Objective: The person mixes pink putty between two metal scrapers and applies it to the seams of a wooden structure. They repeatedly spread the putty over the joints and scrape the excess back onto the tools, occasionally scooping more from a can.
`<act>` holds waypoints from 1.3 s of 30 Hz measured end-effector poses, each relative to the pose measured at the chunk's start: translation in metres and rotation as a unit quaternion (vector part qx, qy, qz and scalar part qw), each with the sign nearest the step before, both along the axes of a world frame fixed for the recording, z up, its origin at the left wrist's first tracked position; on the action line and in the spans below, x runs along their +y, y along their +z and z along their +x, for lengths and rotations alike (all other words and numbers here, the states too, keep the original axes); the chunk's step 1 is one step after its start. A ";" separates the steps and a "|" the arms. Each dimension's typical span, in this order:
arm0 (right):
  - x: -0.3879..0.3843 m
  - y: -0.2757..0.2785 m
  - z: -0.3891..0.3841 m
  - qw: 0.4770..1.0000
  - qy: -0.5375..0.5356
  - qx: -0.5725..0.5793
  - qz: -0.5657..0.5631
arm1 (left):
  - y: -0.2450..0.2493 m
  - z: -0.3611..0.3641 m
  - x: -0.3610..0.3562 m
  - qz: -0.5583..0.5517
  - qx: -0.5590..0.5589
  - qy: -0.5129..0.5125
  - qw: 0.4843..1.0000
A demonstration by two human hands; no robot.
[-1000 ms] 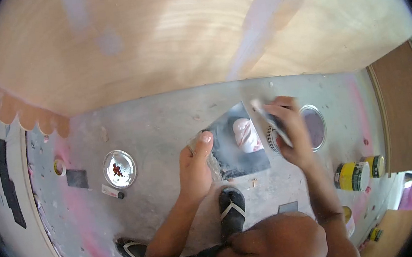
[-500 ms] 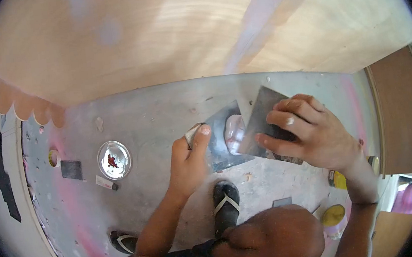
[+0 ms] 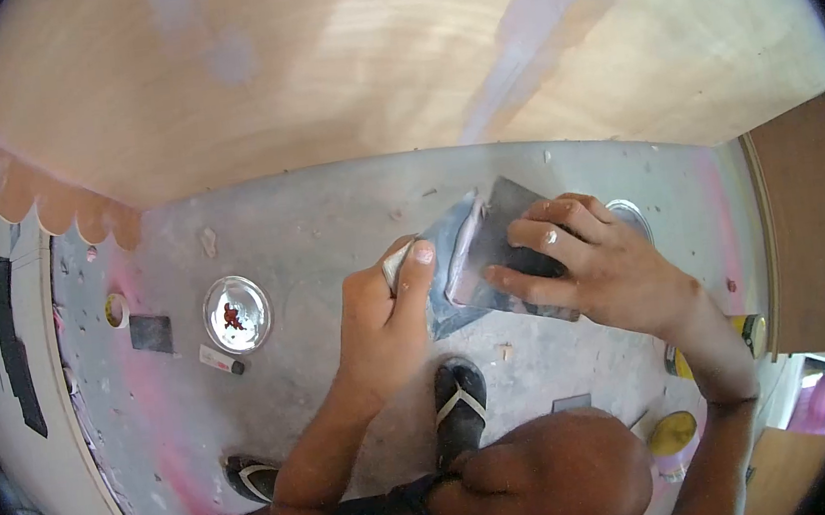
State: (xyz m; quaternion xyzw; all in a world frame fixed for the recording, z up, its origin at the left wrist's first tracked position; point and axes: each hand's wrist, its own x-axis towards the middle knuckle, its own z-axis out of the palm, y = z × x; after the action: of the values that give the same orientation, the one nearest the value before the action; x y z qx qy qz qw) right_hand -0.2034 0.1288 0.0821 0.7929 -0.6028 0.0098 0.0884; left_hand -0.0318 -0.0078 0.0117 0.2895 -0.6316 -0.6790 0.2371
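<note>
My left hand (image 3: pixel 379 316) grips a grey flat putty plate (image 3: pixel 442 254) by its near edge, thumb on top. In my right hand (image 3: pixel 604 262) is a dark flat spreader (image 3: pixel 503 238), fingers spread across its upper face. The spreader's edge presses against the plate, and a ridge of pale pinkish filler (image 3: pixel 464 244) is squeezed along the line where they meet. Both tools are held above the floor, in front of my knees. White specks of filler stick to my left thumb and a right finger.
A light wooden panel (image 3: pixel 344 84) with pale filler streaks stands ahead. On the grey floor (image 3: pixel 321 247) at left lie a clear dish (image 3: pixel 253 296) holding a red blob, a tube (image 3: pixel 219 359), a dark square (image 3: pixel 151 334) and a tape roll (image 3: pixel 116 310). An open tin (image 3: pixel 673 436) stands at right.
My right hand has moved the spreader left against the plate. The filler, a broad patch before, is now gathered into a narrow ridge. A clear round rim shows behind my right hand.
</note>
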 end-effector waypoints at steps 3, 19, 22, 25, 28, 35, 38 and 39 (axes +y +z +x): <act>0.000 0.018 0.004 1.000 -0.016 -0.001 0.002 | -0.009 0.004 -0.003 0.016 -0.017 -0.010 1.000; 0.014 -0.063 0.031 0.909 -0.055 -0.371 -0.181 | -0.027 -0.014 0.018 0.502 0.318 -0.044 0.803; 0.008 -0.074 0.013 0.911 -0.205 -0.332 -0.131 | -0.030 -0.017 0.024 0.466 0.239 0.012 0.852; 0.024 -0.080 -0.007 0.902 -0.298 -0.291 -0.111 | -0.038 -0.012 0.023 0.417 0.237 0.034 0.877; 0.043 -0.102 0.017 0.425 -0.351 -0.732 -0.399 | -0.033 -0.023 0.015 0.349 0.235 0.119 0.899; 0.005 -0.073 0.067 0.305 -0.375 -0.821 -0.302 | -0.024 -0.049 0.034 0.112 0.272 0.214 0.931; -0.003 -0.067 0.057 0.307 -0.360 -0.824 -0.311 | -0.030 -0.044 0.029 -0.077 0.226 0.122 0.963; -0.004 -0.064 0.053 0.304 -0.349 -0.830 -0.313 | -0.033 -0.039 0.025 -0.137 0.213 0.069 0.965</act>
State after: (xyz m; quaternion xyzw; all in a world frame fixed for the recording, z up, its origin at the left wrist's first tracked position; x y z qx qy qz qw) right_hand -0.1502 0.1247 0.0176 -0.0049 -0.5298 0.8186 -0.2218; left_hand -0.0711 0.0171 -0.0211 0.1454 -0.6318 -0.6144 0.4498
